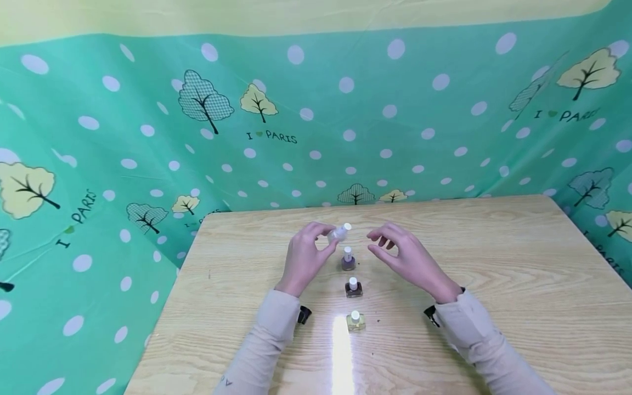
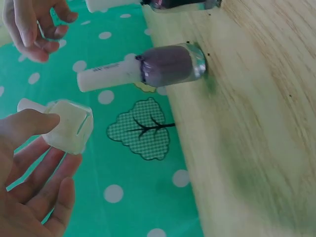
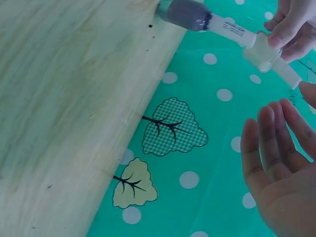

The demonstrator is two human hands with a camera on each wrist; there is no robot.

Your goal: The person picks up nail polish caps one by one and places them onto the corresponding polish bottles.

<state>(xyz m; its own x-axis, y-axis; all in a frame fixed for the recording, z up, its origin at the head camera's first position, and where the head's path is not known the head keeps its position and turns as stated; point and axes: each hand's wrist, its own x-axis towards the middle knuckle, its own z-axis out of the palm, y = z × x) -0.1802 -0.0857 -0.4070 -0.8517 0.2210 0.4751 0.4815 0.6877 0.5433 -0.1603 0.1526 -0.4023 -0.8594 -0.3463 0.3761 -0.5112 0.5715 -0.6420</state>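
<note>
My left hand (image 1: 307,253) pinches a white nail polish bottle (image 1: 338,234) between thumb and fingers, tilted with its white cap up to the right. Below it on the table stands a purple nail polish bottle (image 1: 348,260), upright with a white cap. The right hand (image 1: 405,255) is just right of the held bottle, fingers loosely bent and holding nothing. In the left wrist view the white bottle (image 2: 71,127) shows a clear squarish body with pale polish. The right wrist view has the palm (image 3: 291,192) below the cap, fingers apart from it.
In a line toward the front of the wooden table (image 1: 237,263) stand a dark nail polish bottle (image 1: 353,288) and a pale yellow one (image 1: 356,321). A bright reflection lies beside the yellow bottle. Behind the table hangs a green dotted cloth (image 1: 345,131) with trees.
</note>
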